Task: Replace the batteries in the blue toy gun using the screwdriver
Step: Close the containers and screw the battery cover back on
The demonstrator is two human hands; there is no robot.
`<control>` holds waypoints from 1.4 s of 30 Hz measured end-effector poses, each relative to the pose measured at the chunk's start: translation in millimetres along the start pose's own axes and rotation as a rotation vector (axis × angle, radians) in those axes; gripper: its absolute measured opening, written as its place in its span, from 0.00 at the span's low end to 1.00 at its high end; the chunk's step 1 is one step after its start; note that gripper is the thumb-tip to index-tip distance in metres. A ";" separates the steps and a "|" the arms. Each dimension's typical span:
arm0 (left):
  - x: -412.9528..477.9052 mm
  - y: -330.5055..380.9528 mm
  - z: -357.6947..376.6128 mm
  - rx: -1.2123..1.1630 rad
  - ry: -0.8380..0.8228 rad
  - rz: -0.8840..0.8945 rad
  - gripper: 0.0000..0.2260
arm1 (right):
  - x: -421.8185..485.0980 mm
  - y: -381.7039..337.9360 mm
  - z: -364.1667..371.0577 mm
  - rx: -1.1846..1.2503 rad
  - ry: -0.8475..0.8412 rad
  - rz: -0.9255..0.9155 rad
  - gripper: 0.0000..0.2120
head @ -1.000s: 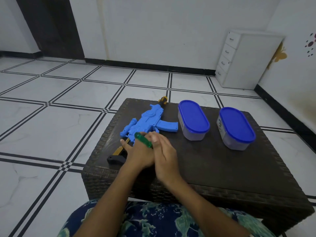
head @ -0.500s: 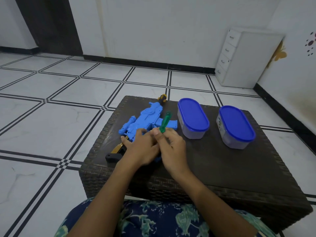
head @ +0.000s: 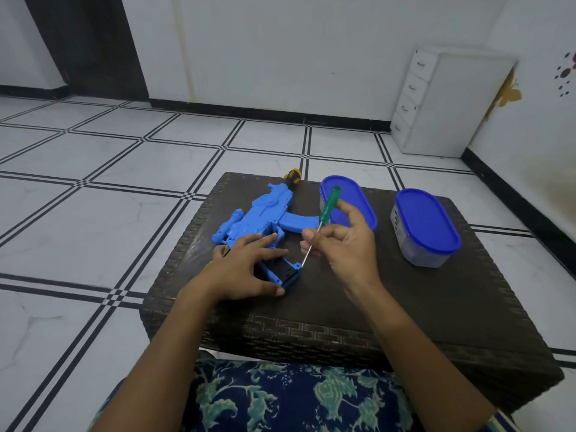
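Green-handled screwdriver (head: 328, 207) — pinched by right hand (head: 346, 247), lately swung upright — tip reached grip of blue plastic toy gun (head: 258, 216) (left hand (head: 243, 269) pressed it, fingers spread); unscrewing looked ready.

toy gun (head: 260, 216) on table (head: 405, 307), two containers (head: 425, 227) right.

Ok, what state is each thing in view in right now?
Blue toy gun: lying flat, pressed down by left hand.
Screwdriver: tilted, pinched by right hand, tip at the gun's grip.
Left container: lid on.
Right container: lid on.
Drawer chest: drawers shut.
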State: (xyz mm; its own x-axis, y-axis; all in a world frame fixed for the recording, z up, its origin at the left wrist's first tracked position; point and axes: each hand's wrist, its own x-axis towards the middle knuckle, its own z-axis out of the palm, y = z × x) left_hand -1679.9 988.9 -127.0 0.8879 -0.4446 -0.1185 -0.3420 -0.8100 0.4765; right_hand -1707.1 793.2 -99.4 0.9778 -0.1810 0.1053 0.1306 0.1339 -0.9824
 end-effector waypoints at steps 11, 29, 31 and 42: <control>-1.8 2.2 -0.6 0.020 0.007 0.010 0.33 | -4.2 10.8 10.2 -0.155 -0.165 -0.073 0.20; -4.5 5.5 -2.4 0.020 0.008 0.008 0.32 | -4.5 12.3 9.9 -0.435 -0.301 -0.351 0.50; -4.1 5.3 -2.1 0.024 0.011 0.008 0.32 | -4.3 12.2 8.5 -0.459 -0.302 -0.365 0.47; -1.6 2.9 -1.1 0.033 -0.002 0.001 0.33 | -7.3 10.0 7.9 -0.483 -0.259 -0.523 0.24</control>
State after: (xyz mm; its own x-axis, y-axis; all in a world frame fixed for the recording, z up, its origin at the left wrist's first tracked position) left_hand -1682.0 987.7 -124.4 0.8869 -0.4463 -0.1193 -0.3532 -0.8216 0.4475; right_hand -1711.6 803.6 -108.8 0.8231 0.1393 0.5506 0.5602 -0.3585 -0.7467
